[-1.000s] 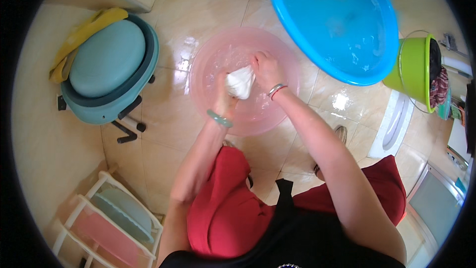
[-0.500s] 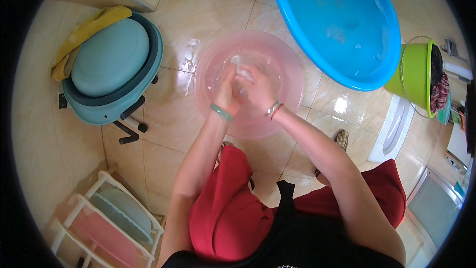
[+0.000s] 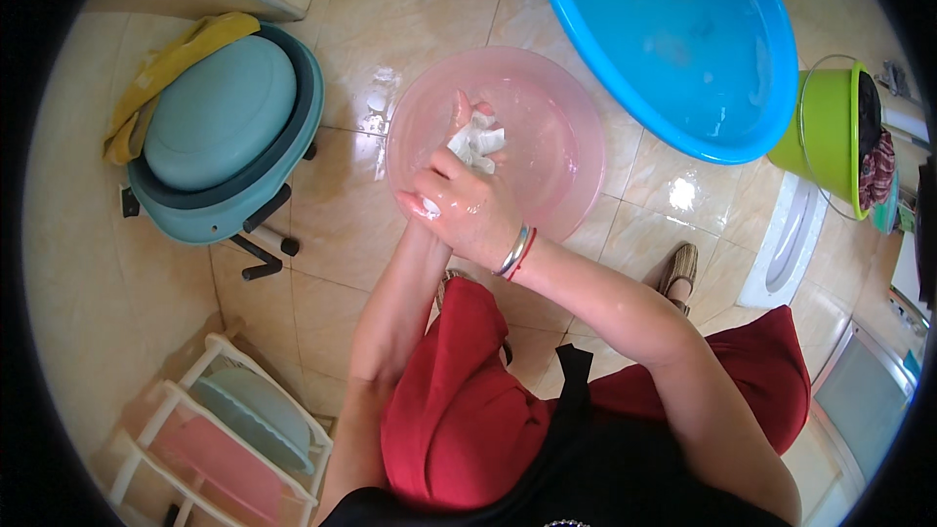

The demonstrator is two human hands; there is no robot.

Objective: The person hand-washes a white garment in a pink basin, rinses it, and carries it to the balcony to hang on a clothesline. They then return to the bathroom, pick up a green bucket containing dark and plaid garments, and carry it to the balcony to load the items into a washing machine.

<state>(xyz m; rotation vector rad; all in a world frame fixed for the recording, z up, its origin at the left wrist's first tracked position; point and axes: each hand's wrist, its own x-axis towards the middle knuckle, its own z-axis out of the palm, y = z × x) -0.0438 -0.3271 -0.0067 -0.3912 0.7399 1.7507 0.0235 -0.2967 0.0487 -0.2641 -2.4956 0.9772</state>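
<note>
My left hand (image 3: 463,114) is over the pink basin (image 3: 576,137), fingers partly curled around a crumpled wet white cloth (image 3: 476,142). The cloth is small, and its kind cannot be made out. Across my left wrist lies my right hand (image 3: 470,210), closed around it with bent fingers. A bit of white, cloth or foam, shows by the right thumb. Both hands look wet. The green bangle on my left wrist is hidden under the right hand. Shallow clear water appears to stand in the translucent basin on the floor.
A large blue tub (image 3: 673,49) with water is beyond the basin to the right, beside a green bucket (image 3: 822,141) of dark clothes. Folded teal basins (image 3: 223,112) with a yellow cloth (image 3: 181,63) stand left. A white rack (image 3: 195,400) is at lower left. The floor tiles (image 3: 337,190) look wet.
Both hands were together low in the basin around the white cloth. Now they are higher and nearer me, and the right hand has moved back onto the left wrist.
</note>
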